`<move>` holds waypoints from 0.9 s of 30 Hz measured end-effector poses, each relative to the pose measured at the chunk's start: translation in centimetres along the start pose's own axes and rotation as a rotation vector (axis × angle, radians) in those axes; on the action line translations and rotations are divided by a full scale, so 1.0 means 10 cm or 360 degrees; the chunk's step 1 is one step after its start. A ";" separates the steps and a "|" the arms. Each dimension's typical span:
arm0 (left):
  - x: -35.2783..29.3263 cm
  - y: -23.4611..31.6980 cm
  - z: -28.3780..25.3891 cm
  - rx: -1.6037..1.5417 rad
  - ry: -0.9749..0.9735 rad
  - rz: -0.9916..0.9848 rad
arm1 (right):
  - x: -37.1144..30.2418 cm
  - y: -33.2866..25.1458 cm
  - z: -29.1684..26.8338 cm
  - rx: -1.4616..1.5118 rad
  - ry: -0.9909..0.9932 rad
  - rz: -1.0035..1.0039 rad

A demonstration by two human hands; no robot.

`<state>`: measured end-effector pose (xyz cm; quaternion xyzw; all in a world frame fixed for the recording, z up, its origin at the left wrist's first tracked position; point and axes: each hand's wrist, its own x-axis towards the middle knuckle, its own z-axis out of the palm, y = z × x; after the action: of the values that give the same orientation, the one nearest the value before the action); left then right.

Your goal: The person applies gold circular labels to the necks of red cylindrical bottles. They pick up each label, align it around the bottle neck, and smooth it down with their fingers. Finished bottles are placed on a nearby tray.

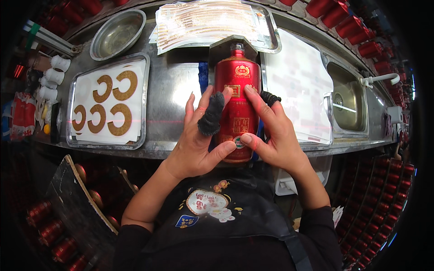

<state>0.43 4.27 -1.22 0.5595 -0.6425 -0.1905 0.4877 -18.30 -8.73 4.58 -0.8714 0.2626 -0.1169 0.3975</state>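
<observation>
A glossy red bottle (240,112) with gold lettering and emblems lies in front of me, its glass neck toward the far side. Behind the neck is a dark angular metal plate (219,50). My left hand (192,147) rests along the bottle's left side, fingers spread, a fingertip on a small gold square label (234,91) and the thumb by a round white-and-green sticker (238,142). From the right, my right hand (285,141) touches the bottle with outstretched index finger and thumb. Each hand wears a black finger cover; some right fingertips are hidden beside the bottle.
At left, a metal tray (145,104) carries a sheet with several gold C-shaped labels, and a steel bowl (118,34) stands beyond it. Stacked label strips (203,22) lie at the back. White sheets (296,90) and a sink (348,97) are right. Red bottles (379,203) fill racks around.
</observation>
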 end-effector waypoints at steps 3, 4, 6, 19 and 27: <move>-0.02 -0.01 0.03 -0.0021 0.0032 -0.0002 | 0.00 -0.01 -0.01 0.0020 0.0005 0.0003; -0.03 -0.01 0.03 -0.0027 0.0025 -0.0012 | -0.01 -0.01 0.00 0.0007 -0.0005 0.0021; -0.07 -0.02 0.03 -0.0092 0.0019 -0.0056 | -0.01 0.01 0.01 -0.0003 0.0000 0.0054; -0.09 -0.07 -0.03 -0.0138 -0.0069 -0.0104 | -0.03 0.25 -0.02 -0.0138 -0.0044 -0.0142; -0.09 -0.09 -0.02 -0.0189 -0.0018 -0.0056 | -0.06 0.25 -0.03 0.0006 -0.0081 -0.0067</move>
<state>1.04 4.91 -2.24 0.5397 -0.6230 -0.2400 0.5128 -19.79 -9.93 2.90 -0.8787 0.2337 -0.1034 0.4032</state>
